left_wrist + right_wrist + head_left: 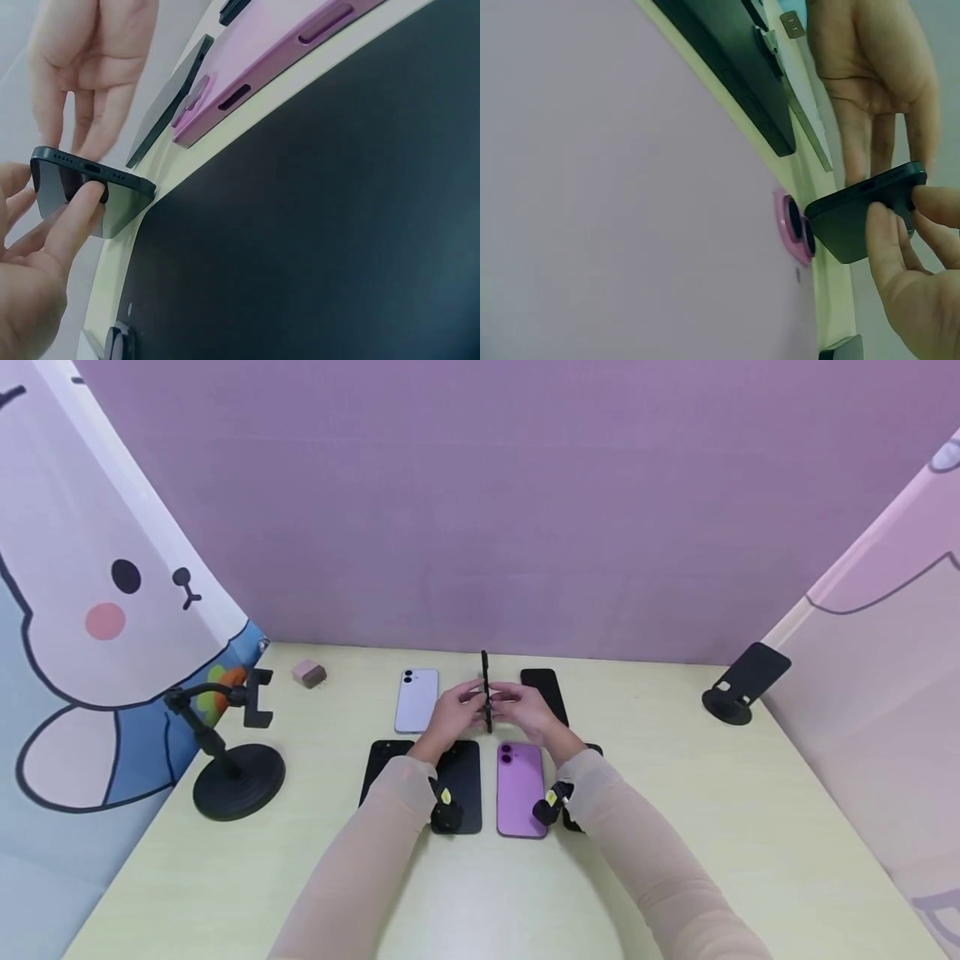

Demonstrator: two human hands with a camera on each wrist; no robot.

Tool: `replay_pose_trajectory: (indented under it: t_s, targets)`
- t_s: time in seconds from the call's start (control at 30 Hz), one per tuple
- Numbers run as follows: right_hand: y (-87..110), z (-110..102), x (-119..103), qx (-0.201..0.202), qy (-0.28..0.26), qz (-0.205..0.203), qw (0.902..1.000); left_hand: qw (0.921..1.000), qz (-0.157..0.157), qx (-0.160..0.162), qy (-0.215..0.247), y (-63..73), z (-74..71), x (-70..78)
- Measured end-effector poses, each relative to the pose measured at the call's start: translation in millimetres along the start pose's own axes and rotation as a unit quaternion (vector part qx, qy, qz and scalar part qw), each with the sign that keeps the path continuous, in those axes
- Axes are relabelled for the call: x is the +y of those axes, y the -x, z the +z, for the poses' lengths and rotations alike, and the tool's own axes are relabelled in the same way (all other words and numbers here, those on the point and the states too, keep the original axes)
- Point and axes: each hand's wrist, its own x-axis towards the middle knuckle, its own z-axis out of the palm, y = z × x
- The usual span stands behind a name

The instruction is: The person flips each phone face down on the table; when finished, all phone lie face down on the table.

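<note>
A dark phone [485, 668] stands upright between both hands, edge-on in the head view. My left hand [453, 714] pinches it from the left; in the left wrist view its thumb lies over a small dark piece on the phone's face. From the other side my right hand [528, 710] holds the same phone with fingers and thumb, and in the right wrist view the phone's port end [870, 187] faces the camera. Below the hands lie a purple phone [520, 793] and a dark grey phone [468, 789]. Behind them are a pale lavender phone [416, 702] and a black phone [551, 693].
Another black phone [381, 762] is partly under the left sleeve, and one more dark phone [595, 748] under the right. A black jointed phone stand [240, 781] is at left, a black stand [752, 672] at far right. A small brownish block [309, 673] sits back left.
</note>
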Motion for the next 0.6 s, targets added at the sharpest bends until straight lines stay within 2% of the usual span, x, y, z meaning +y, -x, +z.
replay_pose_trajectory:
  t_s: [0.17, 0.27, 0.47, 0.6]
  targets:
    - [0.2, 3.3, 1.8, -0.004, 0.051, 0.013, 0.9986, 0.9999, 0.008, -0.001, -0.009, 0.0, -4.4, 2.2]
    - [1.0, 4.4, 1.9, -0.012, 0.072, 0.022, 0.9971, 0.9992, 0.019, -0.001, -0.034, -0.1, -6.4, 3.7]
    - [-1.0, 7.5, 3.6, -0.008, 0.125, 0.023, 0.9918, 0.9936, 0.03, 0.005, -0.109, 1.1, -12.5, 6.7]
    - [-4.1, 8.4, 6.8, 0.007, 0.177, 0.021, 0.984, 0.985, 0.026, 0.012, -0.17, 3.5, -16.8, 8.5]
